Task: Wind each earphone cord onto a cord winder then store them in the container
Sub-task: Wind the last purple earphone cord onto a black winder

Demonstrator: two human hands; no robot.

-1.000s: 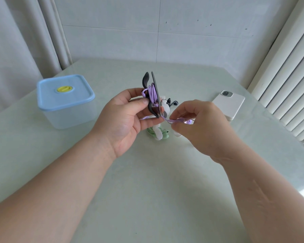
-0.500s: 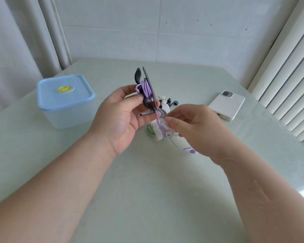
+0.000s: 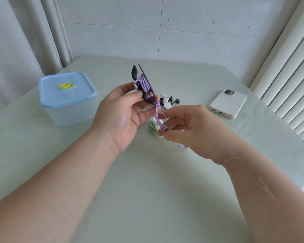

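The left hand (image 3: 119,118) holds the black cord winder (image 3: 134,73) above the surface (image 3: 147,190), its grip closed around it, with the purple cord (image 3: 144,83) wound on it. The right hand (image 3: 191,130) pinches the loose end of this cord just below. The container (image 3: 67,102) stands at the left, lid on.

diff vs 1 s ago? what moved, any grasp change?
The left hand shifted the black winder slightly up and left, same grip. The right hand dropped lower, still pinching the purple cord, which now forms a small loop below the winder. Lidded container, phone and the pile of other earphones unchanged.
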